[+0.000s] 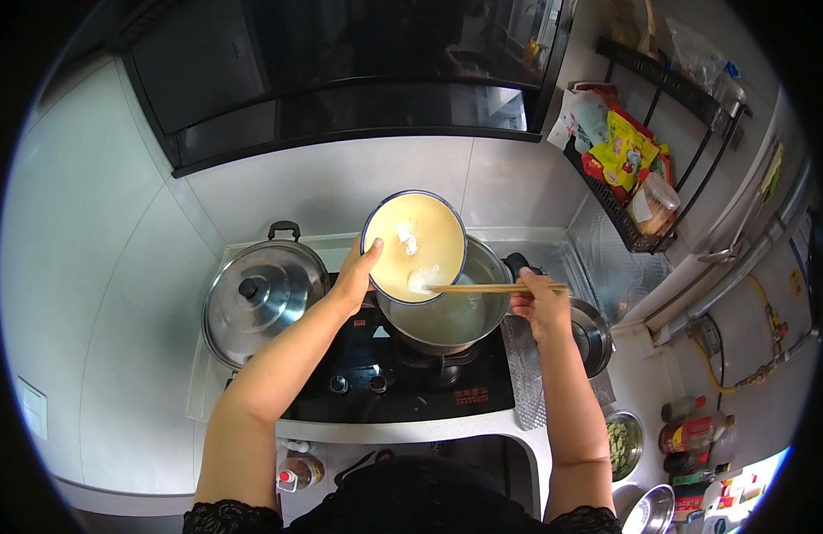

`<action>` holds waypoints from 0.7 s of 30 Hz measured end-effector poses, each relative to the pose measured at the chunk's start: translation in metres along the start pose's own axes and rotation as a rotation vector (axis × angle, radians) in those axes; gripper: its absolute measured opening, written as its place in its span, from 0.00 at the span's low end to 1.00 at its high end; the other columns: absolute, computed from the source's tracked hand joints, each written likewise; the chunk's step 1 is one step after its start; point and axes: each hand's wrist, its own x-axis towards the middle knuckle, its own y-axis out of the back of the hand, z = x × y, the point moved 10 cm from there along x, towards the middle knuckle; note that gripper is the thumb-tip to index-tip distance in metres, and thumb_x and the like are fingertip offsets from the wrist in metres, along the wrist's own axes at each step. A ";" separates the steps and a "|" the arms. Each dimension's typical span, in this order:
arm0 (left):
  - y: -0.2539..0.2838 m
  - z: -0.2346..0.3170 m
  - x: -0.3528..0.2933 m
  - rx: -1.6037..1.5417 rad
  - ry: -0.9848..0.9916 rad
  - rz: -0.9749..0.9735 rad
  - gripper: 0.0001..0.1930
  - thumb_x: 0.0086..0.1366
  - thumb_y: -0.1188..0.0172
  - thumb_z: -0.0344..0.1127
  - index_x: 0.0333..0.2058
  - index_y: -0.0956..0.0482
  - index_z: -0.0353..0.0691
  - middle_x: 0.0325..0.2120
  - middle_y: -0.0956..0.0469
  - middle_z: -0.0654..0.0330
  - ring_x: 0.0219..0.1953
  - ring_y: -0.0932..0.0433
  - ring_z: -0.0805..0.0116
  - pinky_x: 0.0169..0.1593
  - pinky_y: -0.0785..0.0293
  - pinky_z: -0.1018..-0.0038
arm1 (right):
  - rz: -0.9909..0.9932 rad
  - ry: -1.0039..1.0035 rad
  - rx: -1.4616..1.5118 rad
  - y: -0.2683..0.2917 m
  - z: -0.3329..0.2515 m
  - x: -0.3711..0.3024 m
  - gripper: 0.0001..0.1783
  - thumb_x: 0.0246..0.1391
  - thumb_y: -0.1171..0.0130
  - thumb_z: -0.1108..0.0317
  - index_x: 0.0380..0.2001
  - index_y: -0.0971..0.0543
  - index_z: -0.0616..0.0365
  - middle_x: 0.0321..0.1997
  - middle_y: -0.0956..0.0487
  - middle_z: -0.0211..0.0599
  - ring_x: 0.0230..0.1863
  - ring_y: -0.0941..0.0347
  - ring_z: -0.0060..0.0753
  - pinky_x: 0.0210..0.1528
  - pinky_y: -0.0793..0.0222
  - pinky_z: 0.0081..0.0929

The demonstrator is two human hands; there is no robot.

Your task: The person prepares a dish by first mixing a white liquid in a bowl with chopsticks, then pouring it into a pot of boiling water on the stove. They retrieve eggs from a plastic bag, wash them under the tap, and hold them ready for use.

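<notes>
My left hand (pixel 357 278) grips the left rim of a cream bowl (pixel 420 222) with a dark blue edge, thumb on the inside. The bowl is tilted over a steel pot (pixel 447 331) that holds cloudy liquid and stands on the right burner. Inside the bowl are white lumps (pixel 407 237), too small to name. A pair of wooden chopsticks (pixel 482 288) is pinched in my right hand (pixel 543 307), their tips at a white lump near the bowl's lower rim.
A lidded steel pot (pixel 260 294) stands on the left of the black gas stove (pixel 376 387). Beyond my right hand sits a dark pan (pixel 591 338). A bowl of chopped greens (pixel 621 445) and several bottles (pixel 687 436) are at the lower right. A black wall rack (pixel 616 200) holds food packages.
</notes>
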 end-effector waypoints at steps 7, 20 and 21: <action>-0.020 -0.008 -0.010 -0.298 0.023 0.028 0.32 0.68 0.51 0.55 0.62 0.41 0.39 0.60 0.34 0.55 0.60 0.33 0.62 0.61 0.36 0.63 | -0.049 0.007 -0.078 -0.017 -0.021 0.001 0.14 0.56 0.39 0.61 0.26 0.23 0.62 0.21 0.22 0.37 0.17 0.26 0.25 0.16 0.29 0.19; -0.047 -0.015 -0.017 -0.545 -0.034 -0.014 0.33 0.68 0.53 0.57 0.63 0.42 0.39 0.61 0.36 0.56 0.63 0.38 0.59 0.65 0.45 0.60 | -0.064 0.185 -0.094 -0.064 -0.063 -0.032 0.14 0.56 0.41 0.61 0.25 0.23 0.62 0.19 0.22 0.37 0.13 0.28 0.24 0.14 0.32 0.19; -0.048 -0.012 -0.018 -0.569 -0.049 -0.012 0.33 0.68 0.53 0.57 0.63 0.42 0.39 0.60 0.35 0.56 0.63 0.38 0.59 0.65 0.44 0.61 | -0.068 0.213 -0.141 -0.064 -0.071 -0.034 0.14 0.55 0.41 0.61 0.24 0.23 0.62 0.18 0.22 0.37 0.13 0.28 0.24 0.14 0.32 0.19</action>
